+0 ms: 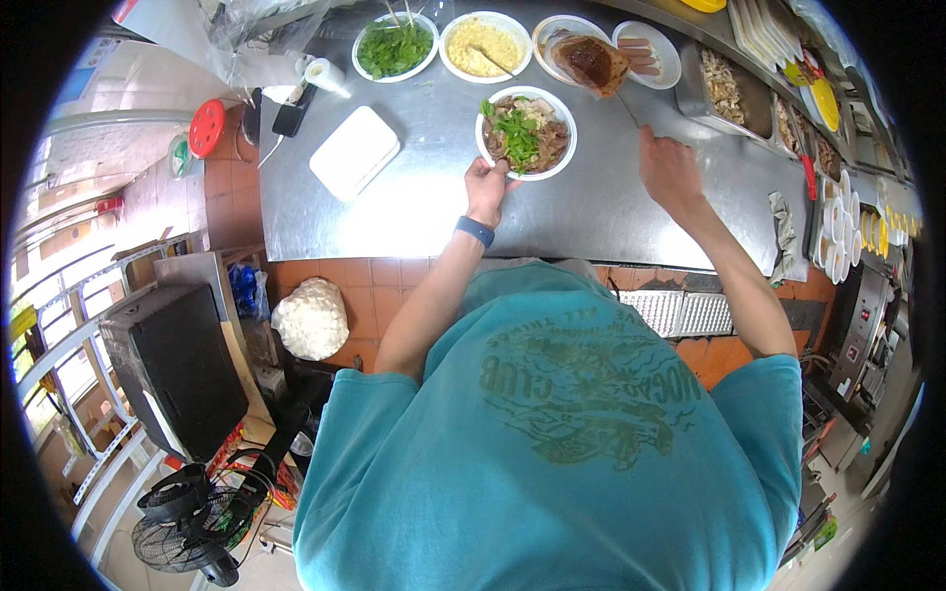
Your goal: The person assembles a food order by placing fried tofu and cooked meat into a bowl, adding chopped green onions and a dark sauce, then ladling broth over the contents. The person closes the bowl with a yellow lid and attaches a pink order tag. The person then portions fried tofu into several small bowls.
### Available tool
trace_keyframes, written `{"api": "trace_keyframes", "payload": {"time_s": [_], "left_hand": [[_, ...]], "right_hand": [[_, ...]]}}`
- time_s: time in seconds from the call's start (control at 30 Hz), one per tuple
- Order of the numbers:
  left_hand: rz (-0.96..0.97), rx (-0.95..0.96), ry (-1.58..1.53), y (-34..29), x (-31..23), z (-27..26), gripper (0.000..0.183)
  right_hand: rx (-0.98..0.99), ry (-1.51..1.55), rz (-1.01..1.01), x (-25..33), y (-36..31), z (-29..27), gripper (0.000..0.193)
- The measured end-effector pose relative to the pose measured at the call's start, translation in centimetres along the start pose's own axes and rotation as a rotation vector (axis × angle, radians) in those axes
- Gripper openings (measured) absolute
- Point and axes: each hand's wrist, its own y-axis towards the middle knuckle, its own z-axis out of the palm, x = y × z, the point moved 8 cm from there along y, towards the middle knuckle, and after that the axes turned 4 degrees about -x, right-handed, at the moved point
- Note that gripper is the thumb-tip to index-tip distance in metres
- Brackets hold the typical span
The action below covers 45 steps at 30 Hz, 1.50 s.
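A white bowl [571, 151] of sliced meat, chopped greens and pale bits stands on the steel table [414, 222]. My left hand [487, 191] is closed on its near left rim, thumb over the edge. To the right, my right hand [671, 169] grips the thin handle of a utensil [629, 110], probably a spoon. Its far end reaches into dark red sauce [589, 63] in a stained, bag-lined bowl at the back; the tip is hidden there.
Along the back stand bowls of green herbs [394, 49], chopped yellowish-white bits [483, 47] and pinkish strips [642, 57]. A steel tray of chopped meat [724, 89] is at the right. Left lie a white lidded box [355, 153] and a phone [293, 111]. A cloth [782, 236] lies at the right edge.
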Motion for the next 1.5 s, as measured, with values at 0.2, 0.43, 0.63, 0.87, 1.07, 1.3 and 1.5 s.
{"api": "trace_keyframes", "payload": {"time_s": [0.2, 0.43, 0.63, 0.87, 1.07, 1.3, 1.5], "left_hand": [[-0.026, 0.018, 0.042, 0.5, 0.4, 0.6, 0.011], [-0.032, -0.013, -0.021, 1.0, 1.2, 1.8, 0.009], [-0.016, 0.012, 0.038, 1.1, 1.1, 3.0, 0.013], [-0.015, 0.005, 0.028, 1.0, 0.6, 4.4, 0.011], [-0.008, 0.037, -0.002, 1.2, 0.3, 5.2, 0.011], [-0.005, 0.063, -0.011, 1.3, 0.2, 5.1, 0.011], [-0.012, 0.064, 0.039, 1.2, 0.0, 4.8, 0.010]], "right_hand": [[-0.012, 0.070, 0.036, 0.0, 0.8, 0.1, 0.012], [-0.189, 0.244, 0.068, -1.7, 3.3, 1.0, 0.023], [0.217, 1.051, 0.400, -6.9, 5.9, 1.3, 0.028], [0.373, 1.495, 0.693, -6.8, 4.5, -3.3, 0.033], [0.356, 1.460, 0.734, -7.4, 2.7, -6.8, 0.033], [0.346, 1.390, 0.660, -6.5, -1.7, -10.6, 0.032], [0.280, 1.125, 0.466, -2.9, -5.0, -6.2, 0.031]]}}
